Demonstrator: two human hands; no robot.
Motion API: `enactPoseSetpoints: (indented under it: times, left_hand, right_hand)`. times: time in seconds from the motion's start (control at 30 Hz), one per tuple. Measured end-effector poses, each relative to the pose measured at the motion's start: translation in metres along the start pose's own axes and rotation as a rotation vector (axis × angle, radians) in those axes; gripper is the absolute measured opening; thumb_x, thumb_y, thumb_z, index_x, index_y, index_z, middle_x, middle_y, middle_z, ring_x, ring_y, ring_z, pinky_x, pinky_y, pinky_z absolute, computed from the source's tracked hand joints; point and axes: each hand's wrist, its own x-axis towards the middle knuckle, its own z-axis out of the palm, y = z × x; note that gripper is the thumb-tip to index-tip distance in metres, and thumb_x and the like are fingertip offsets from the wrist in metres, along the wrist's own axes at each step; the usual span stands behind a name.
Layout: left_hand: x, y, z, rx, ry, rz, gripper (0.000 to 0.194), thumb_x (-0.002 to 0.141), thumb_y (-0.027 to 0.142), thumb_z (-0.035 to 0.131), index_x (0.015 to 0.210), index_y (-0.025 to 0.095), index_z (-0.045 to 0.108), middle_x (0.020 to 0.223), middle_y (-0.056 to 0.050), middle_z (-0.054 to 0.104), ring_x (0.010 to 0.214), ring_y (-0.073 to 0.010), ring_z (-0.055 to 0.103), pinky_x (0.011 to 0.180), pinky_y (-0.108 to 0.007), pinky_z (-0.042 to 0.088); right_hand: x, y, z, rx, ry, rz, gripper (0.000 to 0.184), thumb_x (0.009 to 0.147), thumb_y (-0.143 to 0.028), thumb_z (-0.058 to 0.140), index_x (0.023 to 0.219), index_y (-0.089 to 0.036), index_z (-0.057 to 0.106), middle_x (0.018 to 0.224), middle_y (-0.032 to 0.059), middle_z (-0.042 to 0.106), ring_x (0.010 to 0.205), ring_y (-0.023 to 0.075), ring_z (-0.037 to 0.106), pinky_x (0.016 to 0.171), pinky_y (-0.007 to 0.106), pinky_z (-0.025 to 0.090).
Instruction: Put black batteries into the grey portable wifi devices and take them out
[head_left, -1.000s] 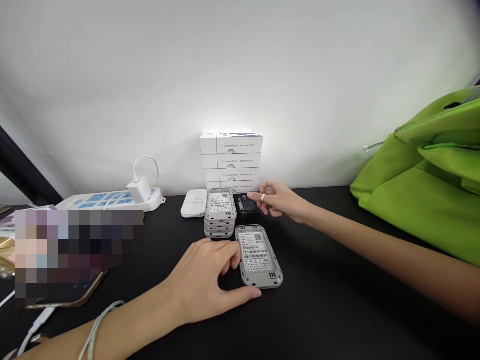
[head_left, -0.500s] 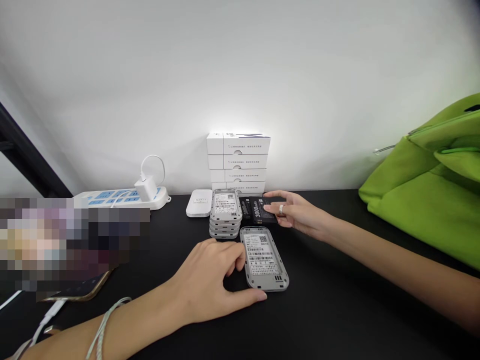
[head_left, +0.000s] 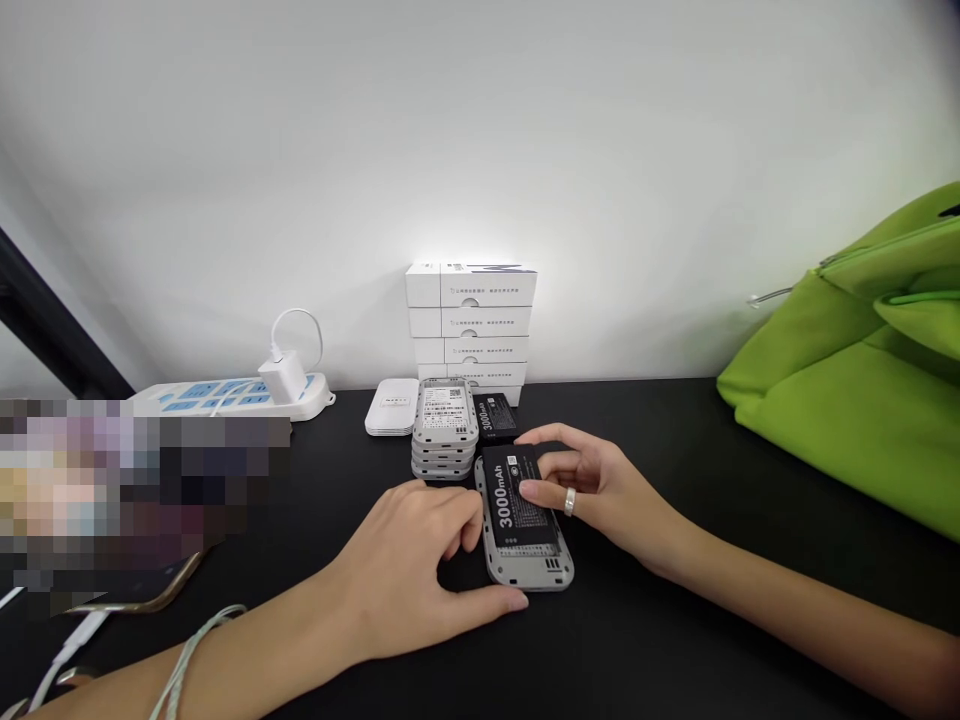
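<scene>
My right hand [head_left: 604,490], with a ring on it, pinches a flat black 3000mAh battery [head_left: 506,505] by its right side. The battery is over the recess of a grey device housing [head_left: 529,573] lying on the table; I cannot tell whether it is seated. My left hand [head_left: 412,565] rests on the table at the housing's left side, fingers bent against that edge and thumb stretched out along the near end. Another black battery [head_left: 496,415] lies behind. Beside it stands a stack of similar grey housings [head_left: 444,440], the top one showing a barcode label.
White boxes [head_left: 484,325] are stacked against the wall, with white square covers [head_left: 392,408] in front on the left. A power strip [head_left: 315,400] holds a white charger [head_left: 285,377]. A phone [head_left: 169,590], partly blurred, lies left; a green bag [head_left: 862,380] stands right.
My right hand has brought the battery toward me from beside the stack, over the grey housing. My left hand has stayed at the housing's edge.
</scene>
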Motion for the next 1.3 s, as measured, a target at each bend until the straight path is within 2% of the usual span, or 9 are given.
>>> enactPoseSetpoints:
  times: [0.2, 0.37, 0.5, 0.57, 0.7, 0.9, 1.03, 1.17, 1.3]
  left_hand:
    - [0.002, 0.0, -0.001, -0.005, -0.007, -0.004, 0.045, 0.073, 0.055, 0.072, 0.07, 0.02, 0.045, 0.064, 0.006, 0.051, 0.058, -0.0137, 0.047, 0.059, -0.028, 0.034]
    - [0.002, 0.0, -0.001, -0.004, -0.016, 0.006, 0.044, 0.073, 0.055, 0.072, 0.071, 0.02, 0.045, 0.064, 0.006, 0.05, 0.058, -0.0136, 0.047, 0.059, -0.027, 0.034]
    - [0.001, 0.0, 0.0, -0.003, 0.002, 0.025, 0.044, 0.073, 0.054, 0.072, 0.07, 0.02, 0.044, 0.064, 0.006, 0.049, 0.057, -0.0131, 0.047, 0.058, -0.027, 0.033]
    - [0.001, 0.0, 0.0, -0.004, 0.01, 0.031, 0.045, 0.072, 0.054, 0.072, 0.069, 0.02, 0.043, 0.063, 0.006, 0.049, 0.056, -0.013, 0.046, 0.057, -0.027, 0.032]
    - [0.001, -0.001, 0.001, -0.008, 0.007, 0.032, 0.046, 0.072, 0.055, 0.072, 0.069, 0.02, 0.043, 0.063, 0.006, 0.048, 0.056, -0.0129, 0.045, 0.057, -0.027, 0.032]
    - [0.001, -0.002, 0.0, -0.009, 0.002, 0.035, 0.046, 0.073, 0.056, 0.072, 0.069, 0.02, 0.044, 0.062, 0.006, 0.048, 0.056, -0.0128, 0.045, 0.057, -0.026, 0.032]
    - [0.0, -0.002, -0.001, -0.022, 0.01, 0.074, 0.05, 0.072, 0.062, 0.071, 0.07, 0.02, 0.045, 0.063, 0.005, 0.05, 0.056, -0.0131, 0.046, 0.056, -0.026, 0.031]
    - [0.0, -0.002, -0.002, -0.037, 0.009, 0.093, 0.049, 0.076, 0.066, 0.065, 0.072, 0.02, 0.048, 0.067, 0.004, 0.053, 0.058, -0.0141, 0.046, 0.058, -0.027, 0.031]
    - [-0.001, -0.002, -0.002, -0.022, -0.002, 0.077, 0.044, 0.082, 0.061, 0.06, 0.072, 0.02, 0.047, 0.066, 0.004, 0.051, 0.058, -0.0139, 0.045, 0.059, -0.027, 0.032]
  right_hand:
    - [-0.004, 0.002, -0.001, -0.149, -0.012, -0.075, 0.039, 0.076, -0.043, 0.076, 0.103, -0.023, 0.055, 0.074, -0.0056, 0.047, 0.06, 0.0103, 0.039, 0.056, 0.026, 0.04]
    - [-0.01, -0.001, -0.003, -0.339, -0.039, -0.119, 0.034, 0.082, -0.044, 0.07, 0.106, -0.025, 0.054, 0.108, 0.0025, 0.048, 0.076, 0.0123, 0.047, 0.064, 0.027, 0.046]
    - [-0.014, -0.008, -0.008, -0.456, -0.165, -0.039, 0.057, 0.075, -0.049, 0.076, 0.12, -0.027, 0.05, 0.092, -0.0004, 0.052, 0.077, 0.0151, 0.051, 0.069, 0.029, 0.05]
    - [-0.016, -0.011, -0.01, -0.491, -0.244, -0.07, 0.077, 0.067, -0.048, 0.083, 0.131, -0.029, 0.045, 0.11, 0.0028, 0.053, 0.093, 0.0187, 0.056, 0.082, 0.032, 0.052]
    - [-0.018, -0.01, -0.011, -0.611, -0.305, -0.124, 0.104, 0.061, -0.047, 0.086, 0.148, -0.031, 0.031, 0.146, 0.0071, 0.029, 0.129, 0.0283, 0.042, 0.109, 0.038, 0.039]
    - [-0.018, -0.003, -0.007, -0.68, -0.274, -0.138, 0.099, 0.065, -0.045, 0.082, 0.149, -0.026, 0.034, 0.144, 0.0112, 0.029, 0.119, 0.0268, 0.052, 0.104, 0.039, 0.044]
    - [-0.017, -0.008, -0.013, -0.46, -0.299, -0.231, 0.091, 0.063, -0.037, 0.085, 0.141, -0.028, 0.04, 0.137, 0.0095, 0.043, 0.118, 0.0276, 0.054, 0.101, 0.04, 0.045]
    - [-0.01, -0.022, -0.038, -0.199, -0.373, -0.224, 0.08, 0.065, -0.035, 0.083, 0.132, -0.03, 0.04, 0.126, 0.0076, 0.056, 0.116, 0.0291, 0.057, 0.099, 0.043, 0.046]
    - [0.01, -0.018, -0.073, -0.231, -0.215, -0.237, 0.068, 0.064, -0.036, 0.084, 0.121, -0.03, 0.047, 0.135, 0.0083, 0.051, 0.123, 0.032, 0.051, 0.1, 0.045, 0.044]
